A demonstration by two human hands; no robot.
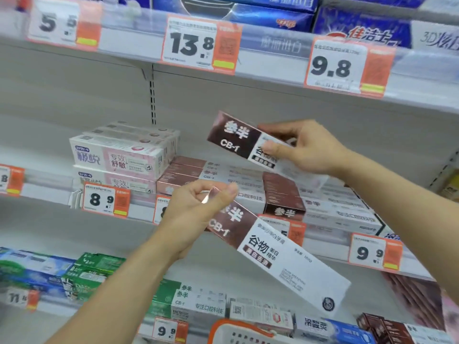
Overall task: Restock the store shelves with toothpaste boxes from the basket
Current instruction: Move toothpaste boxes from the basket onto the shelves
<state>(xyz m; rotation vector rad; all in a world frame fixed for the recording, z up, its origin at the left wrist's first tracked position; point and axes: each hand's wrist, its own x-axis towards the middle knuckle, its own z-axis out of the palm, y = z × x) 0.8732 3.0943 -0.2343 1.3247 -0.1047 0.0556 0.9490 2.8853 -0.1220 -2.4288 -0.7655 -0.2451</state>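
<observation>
**Toothpaste boxes in both hands at the middle shelf**

Toothpaste boxes, brown and white and printed CB-1, are sitting one in each hand in the head view. The right hand [308, 150] is pinching the upper box [238, 140] near its middle, thumb on the front face, holding it tilted in the air above the brown-and-white stack [283, 194] on the middle shelf [44, 192]. The left hand [198, 207] is gripping the brown end of the lower box [278, 256], whose white end is slanting down to the right, in front of the shelf edge. Pink-and-white boxes [119, 155] are standing stacked just left of the brown ones. An orange-rimmed basket [238, 328] is showing at the bottom edge. Price tags reading 13.8 [191, 45] and 9.8 [332, 68] are hanging on the shelf above
</observation>
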